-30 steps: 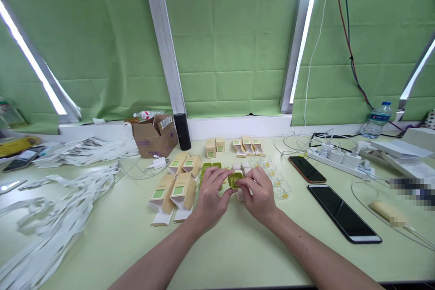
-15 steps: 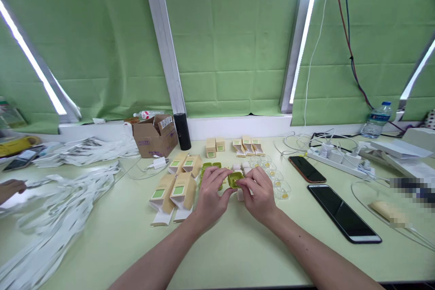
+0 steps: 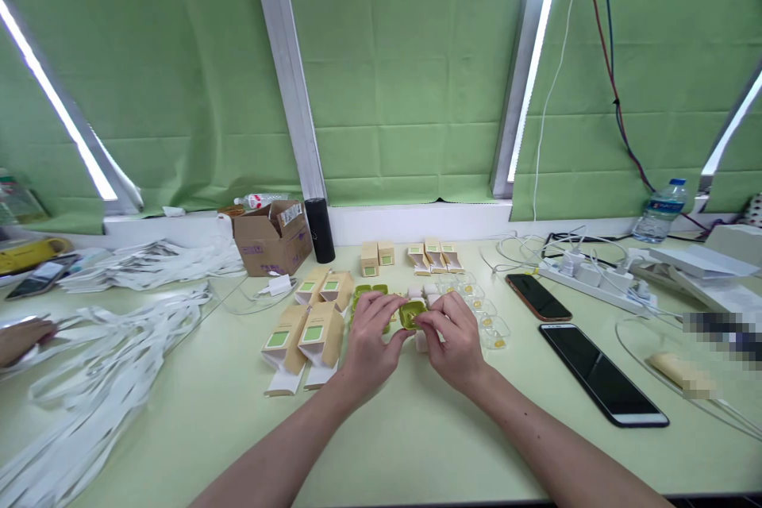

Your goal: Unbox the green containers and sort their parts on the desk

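Both hands meet over the middle of the surface [image 3: 417,429]. The left hand [image 3: 372,341] and right hand [image 3: 456,341] pinch a small green case [image 3: 412,313] between their fingertips, one hand at each side, held just above the surface. Whether the case is open or closed cannot be told; fingers cover part of it.

Just behind the left hand lie more green cases [image 3: 369,291]. To its left sit four tan cartons [image 3: 309,329] with green labels, flaps open toward the near edge. Further back stand smaller tan cartons [image 3: 410,254] in a row. Clear trays [image 3: 485,317] with yellow parts lie just right of the right hand.

Two phones [image 3: 601,369] lie face up at the right, well apart from the hands, with a power strip [image 3: 595,279] and cables behind them. A brown box [image 3: 271,238] and a black cylinder [image 3: 320,230] stand at the back left. White straps [image 3: 101,349] cover the left side, where another person's hand [image 3: 21,337] rests at the edge of view.
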`<state>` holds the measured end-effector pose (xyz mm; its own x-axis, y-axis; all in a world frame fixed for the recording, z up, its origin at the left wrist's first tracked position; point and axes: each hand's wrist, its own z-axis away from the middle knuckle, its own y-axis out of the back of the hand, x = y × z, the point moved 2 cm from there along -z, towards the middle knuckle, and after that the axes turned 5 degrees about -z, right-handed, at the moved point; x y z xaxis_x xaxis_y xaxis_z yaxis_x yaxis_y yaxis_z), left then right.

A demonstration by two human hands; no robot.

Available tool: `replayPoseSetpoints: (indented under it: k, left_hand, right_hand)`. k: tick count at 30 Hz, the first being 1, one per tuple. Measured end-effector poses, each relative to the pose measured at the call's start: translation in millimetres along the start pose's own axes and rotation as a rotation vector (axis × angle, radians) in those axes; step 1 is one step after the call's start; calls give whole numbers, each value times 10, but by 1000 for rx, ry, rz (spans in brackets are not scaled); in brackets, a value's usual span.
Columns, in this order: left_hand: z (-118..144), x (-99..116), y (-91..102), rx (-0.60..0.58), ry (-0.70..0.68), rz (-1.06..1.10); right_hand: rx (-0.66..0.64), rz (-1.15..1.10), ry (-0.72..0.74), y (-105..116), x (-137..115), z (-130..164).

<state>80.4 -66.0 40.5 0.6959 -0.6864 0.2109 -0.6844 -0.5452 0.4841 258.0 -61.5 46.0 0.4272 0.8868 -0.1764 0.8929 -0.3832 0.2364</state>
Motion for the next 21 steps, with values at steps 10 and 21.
replayPoseSetpoints:
  k: [10, 21]
  left_hand:
    - [-21, 7, 21, 12, 16, -9]
    - [-49, -87, 41, 63, 101, -49]
  right_hand:
    - [7, -12, 6, 9, -17, -6]
    - [70, -7, -1, 33, -43, -21]
